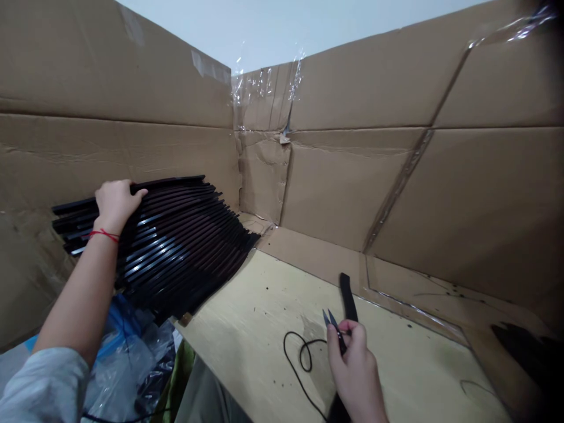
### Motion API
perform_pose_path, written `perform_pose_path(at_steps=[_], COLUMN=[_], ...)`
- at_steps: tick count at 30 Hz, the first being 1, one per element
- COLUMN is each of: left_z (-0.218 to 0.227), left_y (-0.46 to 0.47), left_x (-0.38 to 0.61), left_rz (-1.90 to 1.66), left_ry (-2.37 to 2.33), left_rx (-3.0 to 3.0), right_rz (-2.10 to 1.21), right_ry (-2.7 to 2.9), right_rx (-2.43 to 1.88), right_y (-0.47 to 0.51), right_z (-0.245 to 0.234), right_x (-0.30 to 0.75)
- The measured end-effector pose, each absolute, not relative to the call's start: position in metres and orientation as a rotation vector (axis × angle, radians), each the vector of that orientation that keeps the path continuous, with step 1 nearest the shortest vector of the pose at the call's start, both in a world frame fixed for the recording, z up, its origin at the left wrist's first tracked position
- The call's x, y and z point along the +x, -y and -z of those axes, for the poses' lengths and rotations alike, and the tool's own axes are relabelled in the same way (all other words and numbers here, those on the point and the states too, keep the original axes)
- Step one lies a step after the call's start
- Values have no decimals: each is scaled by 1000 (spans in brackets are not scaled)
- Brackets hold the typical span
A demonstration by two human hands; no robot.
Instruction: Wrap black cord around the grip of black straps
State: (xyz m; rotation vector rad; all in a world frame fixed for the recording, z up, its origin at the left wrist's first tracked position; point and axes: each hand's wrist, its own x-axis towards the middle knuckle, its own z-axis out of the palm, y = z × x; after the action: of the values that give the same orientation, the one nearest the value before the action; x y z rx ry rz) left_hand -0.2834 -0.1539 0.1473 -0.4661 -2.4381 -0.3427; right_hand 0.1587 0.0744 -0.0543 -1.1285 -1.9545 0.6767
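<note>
My left hand (117, 204) grips the upper edge of a fanned stack of glossy black slats (176, 252), and a red thread circles that wrist. The stack leans against the cardboard at the left, and its lower end hangs over the board's edge. My right hand (352, 370) is shut on small black thread snips (335, 332), blades pointing up and apart from the stack. A black strip (348, 296) rises behind those fingers. A thin black cord (296, 358) lies in loops on the board just left of the hand.
A pale wooden board (259, 329) forms the work surface, walled at the back and sides by taped cardboard sheets (352, 176). Crumpled clear and blue plastic (132, 364) lies below the stack at lower left. A dark shape (524, 358) sits at the right edge.
</note>
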Motion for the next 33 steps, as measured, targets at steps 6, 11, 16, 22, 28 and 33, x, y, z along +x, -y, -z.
perform_pose_path(at_steps=[6, 11, 16, 22, 28, 33], left_z=[-146, -146, -136, -79, 18, 70], left_y=[142, 134, 113, 30, -47, -61], left_x=[-265, -258, -230, -122, -6, 21], left_rz=[429, 510, 664, 813, 715, 673], left_ry=[2308, 2276, 2183, 2193, 2252, 2349], left_rx=[-483, -489, -576, -1194, -2256, -2478], right_rz=[-605, -524, -360, -204, -99, -94], right_ry=[1994, 2048, 2048, 2047, 2106, 2099], right_rx=[-1238, -1360, -1595, -1788, -1846, -1901], right_y=[-78, -80, -88, -117, -134, -132], right_z=[53, 46, 29, 37, 58, 59], right_x=[162, 165, 175, 207, 226, 224])
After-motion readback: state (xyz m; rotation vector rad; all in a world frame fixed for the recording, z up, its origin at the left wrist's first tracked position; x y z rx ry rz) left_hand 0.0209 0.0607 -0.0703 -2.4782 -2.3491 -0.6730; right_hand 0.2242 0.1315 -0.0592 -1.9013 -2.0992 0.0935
